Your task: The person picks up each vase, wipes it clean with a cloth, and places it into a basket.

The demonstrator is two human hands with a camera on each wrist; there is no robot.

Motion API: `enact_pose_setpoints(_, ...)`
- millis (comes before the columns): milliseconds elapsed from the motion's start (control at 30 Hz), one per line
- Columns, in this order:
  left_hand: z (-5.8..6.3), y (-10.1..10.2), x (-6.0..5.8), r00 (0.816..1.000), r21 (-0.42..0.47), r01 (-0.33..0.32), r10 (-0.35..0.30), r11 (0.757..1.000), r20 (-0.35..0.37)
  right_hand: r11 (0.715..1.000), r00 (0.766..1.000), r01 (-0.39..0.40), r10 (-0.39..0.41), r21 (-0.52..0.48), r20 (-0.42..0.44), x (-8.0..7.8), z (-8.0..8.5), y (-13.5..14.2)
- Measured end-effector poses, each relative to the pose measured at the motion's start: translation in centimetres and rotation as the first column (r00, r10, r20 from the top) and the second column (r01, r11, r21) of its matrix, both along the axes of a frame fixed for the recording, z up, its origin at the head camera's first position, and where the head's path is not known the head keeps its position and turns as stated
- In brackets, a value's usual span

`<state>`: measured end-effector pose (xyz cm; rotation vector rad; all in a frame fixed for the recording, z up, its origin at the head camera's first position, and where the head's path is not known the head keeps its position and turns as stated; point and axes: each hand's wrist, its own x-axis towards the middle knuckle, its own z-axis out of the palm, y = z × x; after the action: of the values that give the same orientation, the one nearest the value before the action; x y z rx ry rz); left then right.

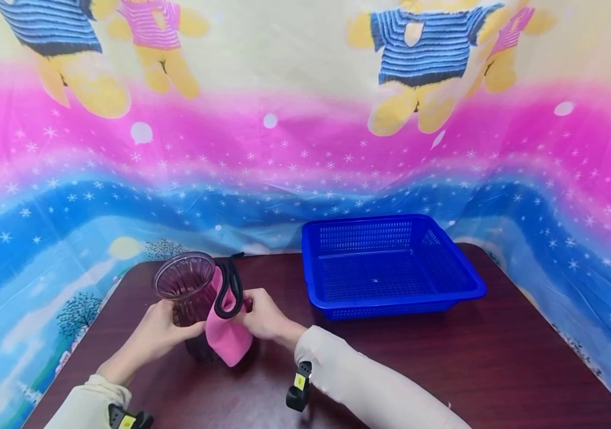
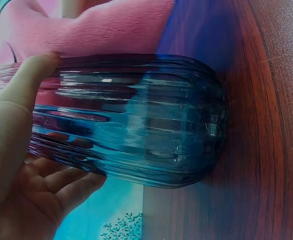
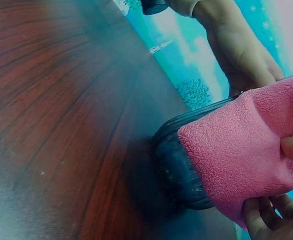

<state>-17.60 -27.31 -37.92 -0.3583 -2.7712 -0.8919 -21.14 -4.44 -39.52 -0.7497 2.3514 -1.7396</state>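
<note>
A ribbed, purple-tinted glass vase (image 1: 194, 348) with a flared rim stands at the left of the table, tilted little if at all. My left hand (image 1: 157, 330) grips it around the middle, thumb on the near side and fingers behind, as the left wrist view shows on the glass body (image 2: 136, 120). Against the vase's right side hangs a pink fuzzy cloth (image 1: 228, 342) with a black edge. My right hand (image 1: 264, 316) pinches that cloth; in the right wrist view thumb and fingers bunch the pink fabric (image 3: 231, 150), which hides part of the vase.
A blue plastic basket (image 1: 375, 274) with perforated walls sits at the back right of the dark red-brown table (image 1: 418, 363). Behind the table hangs a printed curtain (image 1: 284, 149) with bears and snowflakes. A small black tip (image 1: 238, 255) shows near the back edge behind the cloth.
</note>
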Motion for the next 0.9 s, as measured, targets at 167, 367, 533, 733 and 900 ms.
enact_pose_setpoints(167,0.0,0.0,0.0,1.0,0.014,0.014,-0.014,1.0,-0.019,1.0,1.0,0.01,-0.01,0.006,0.02,-0.1,-1.0,0.2)
enact_pose_setpoints(367,-0.1,0.0,0.0,1.0,0.02,0.015,-0.014,1.0,-0.02,0.999,1.0,0.004,-0.004,0.038,-0.017,-0.2,-1.8,0.4)
enact_pose_setpoints(533,-0.1,0.0,0.0,1.0,0.019,0.011,-0.01,1.0,-0.024,0.999,1.0,0.006,-0.005,0.045,-0.021,-0.2,-2.2,0.5)
enact_pose_setpoints(733,-0.2,0.0,-0.1,0.999,0.017,0.011,-0.011,1.0,-0.034,0.996,0.999,0.011,-0.007,0.088,-0.042,-0.2,-2.9,0.8)
enact_pose_setpoints(900,-0.2,0.0,-0.1,0.999,0.018,0.01,-0.009,1.0,-0.036,0.993,0.999,0.024,-0.018,0.114,-0.05,-0.2,-3.3,0.9)
